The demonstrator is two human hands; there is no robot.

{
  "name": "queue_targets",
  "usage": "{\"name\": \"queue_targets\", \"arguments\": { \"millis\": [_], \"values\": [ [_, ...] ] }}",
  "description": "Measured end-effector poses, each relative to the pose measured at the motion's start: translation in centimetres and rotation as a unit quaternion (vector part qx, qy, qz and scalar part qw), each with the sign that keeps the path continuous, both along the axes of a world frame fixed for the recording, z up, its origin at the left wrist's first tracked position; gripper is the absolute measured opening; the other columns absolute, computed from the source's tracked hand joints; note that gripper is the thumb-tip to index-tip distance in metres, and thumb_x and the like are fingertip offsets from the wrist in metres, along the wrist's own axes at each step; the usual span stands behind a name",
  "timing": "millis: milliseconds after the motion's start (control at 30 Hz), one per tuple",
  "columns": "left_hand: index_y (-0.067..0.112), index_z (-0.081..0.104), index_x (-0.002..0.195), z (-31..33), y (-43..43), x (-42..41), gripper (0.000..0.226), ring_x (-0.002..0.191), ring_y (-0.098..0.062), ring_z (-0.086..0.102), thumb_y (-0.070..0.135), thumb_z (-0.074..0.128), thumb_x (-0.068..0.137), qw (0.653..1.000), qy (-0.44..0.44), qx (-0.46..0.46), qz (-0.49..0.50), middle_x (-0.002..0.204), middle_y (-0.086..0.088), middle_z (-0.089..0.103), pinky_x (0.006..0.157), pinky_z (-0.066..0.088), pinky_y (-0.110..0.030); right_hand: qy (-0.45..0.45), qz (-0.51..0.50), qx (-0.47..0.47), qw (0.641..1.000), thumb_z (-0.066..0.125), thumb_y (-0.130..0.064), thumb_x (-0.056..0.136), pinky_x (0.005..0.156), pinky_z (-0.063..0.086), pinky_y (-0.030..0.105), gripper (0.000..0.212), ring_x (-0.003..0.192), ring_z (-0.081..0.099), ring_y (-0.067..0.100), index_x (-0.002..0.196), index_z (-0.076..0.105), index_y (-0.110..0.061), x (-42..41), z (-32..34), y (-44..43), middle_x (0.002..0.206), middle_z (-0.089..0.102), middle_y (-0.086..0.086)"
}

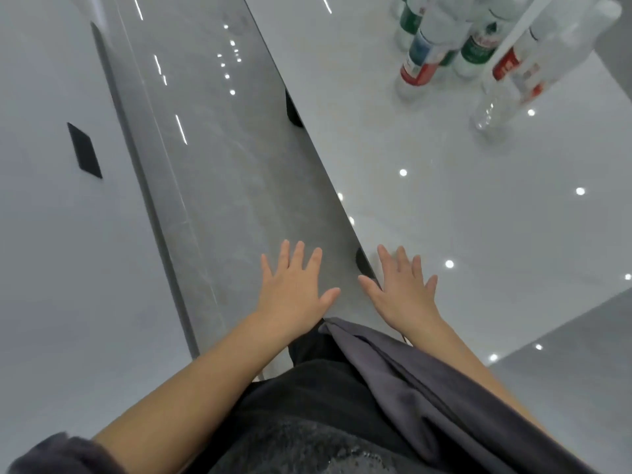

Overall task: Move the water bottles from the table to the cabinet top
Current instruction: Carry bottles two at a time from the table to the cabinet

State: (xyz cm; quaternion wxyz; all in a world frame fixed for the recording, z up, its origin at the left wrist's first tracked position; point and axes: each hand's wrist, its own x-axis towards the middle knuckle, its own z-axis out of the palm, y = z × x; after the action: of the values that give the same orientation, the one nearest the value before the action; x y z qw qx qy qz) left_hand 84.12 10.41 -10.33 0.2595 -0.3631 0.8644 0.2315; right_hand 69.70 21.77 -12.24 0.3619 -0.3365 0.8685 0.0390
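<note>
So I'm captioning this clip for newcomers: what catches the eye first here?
Two bare, empty hands spread wide low in the middle: the left hand over the glossy grey floor, the right hand over the white table. A cluster of water bottles stands at the table's far right.

White table carrying a cluster of water bottles

A glossy white table (444, 206) is filling the right side of the view, its long edge running from about 12 o'clock down toward 6 o'clock; ceiling lights are reflecting as bright dots across its surface; a group of water bottles (455, 46) is standing on it at about 1 o'clock, blurred, so their number cannot be told; one with a red label (418, 71) is standing nearest the table's edge; one with a green label (478, 49) is just beside it; a clear bottle with a red label (509, 80) is standing apart at 2 o'clock; the grey polished floor (212, 159) is running alongside at 11 o'clock.
</note>
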Motion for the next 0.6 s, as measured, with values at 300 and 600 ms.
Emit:
{"name": "queue_targets", "arguments": {
  "millis": [300,600],
  "values": [
    [0.022,0.002,0.155,1.1,-15.4,-7.5,0.075,0.148,-0.028,-0.012,0.060,0.030,0.096,0.999,0.014,-0.006,-0.037,0.162,-0.008,-0.002,0.118,-0.001,-0.056,0.009,-0.066,0.001,0.998,0.033,-0.057,0.099,0.116,0.000,0.061,0.070,0.150,-0.008,0.034,0.155,0.002,-0.030,-8.0,1.1,-13.9,0.165,-0.005,0.007],
    [0.022,0.006,0.154,0.1,-26.1,-16.3,0.074,0.148,-0.030,-0.006,0.059,0.031,0.096,0.985,0.037,-0.024,-0.170,0.162,-0.009,0.003,0.116,0.004,-0.058,-0.001,-0.214,-0.016,0.977,0.032,-0.055,0.099,0.118,-0.002,0.058,0.070,0.151,-0.011,0.032,0.156,-0.001,-0.030,-13.0,1.9,-20.7,0.165,-0.007,0.005]
  ]
}}
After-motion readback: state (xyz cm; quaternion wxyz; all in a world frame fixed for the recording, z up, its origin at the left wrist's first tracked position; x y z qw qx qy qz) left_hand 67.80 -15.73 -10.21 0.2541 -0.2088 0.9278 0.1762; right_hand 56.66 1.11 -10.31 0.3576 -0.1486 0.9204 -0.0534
